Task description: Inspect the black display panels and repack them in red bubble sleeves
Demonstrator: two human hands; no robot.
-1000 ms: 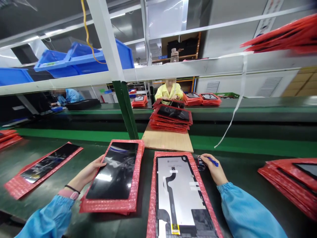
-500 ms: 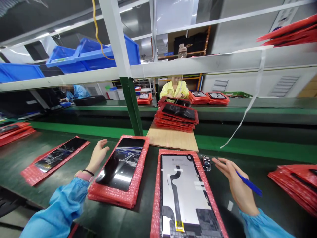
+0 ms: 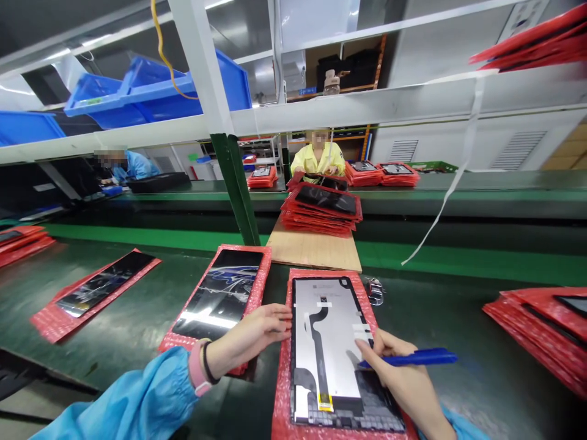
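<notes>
In front of me a tablet screen panel (image 3: 339,342) lies with its silver back up, a dark flex cable running down it. Red bubble wrap pouches (image 3: 280,403) are under it. My right hand (image 3: 403,379) grips a blue pen (image 3: 426,357) whose tip points at the panel's right half; I cannot tell if it touches. At the panel's left edge is my left hand (image 3: 261,330), fingers stretched out and holding nothing. Beneath that forearm, a glossy black screen panel (image 3: 224,290) rests on another red pouch stack, partly hidden by my hand.
Farther left a dark panel (image 3: 107,284) lies on a red pouch. A small metallic item (image 3: 375,291) sits beyond my right hand. More red pouches (image 3: 541,330) are stacked at right. Across the bench, a person in yellow (image 3: 320,160) sits behind piled panels (image 3: 321,208) on a wooden board (image 3: 316,247).
My left hand has come right, from beside the black panel to the silver panel's left edge. My right hand has moved left over the panel, bringing the pen into a writing grip.
</notes>
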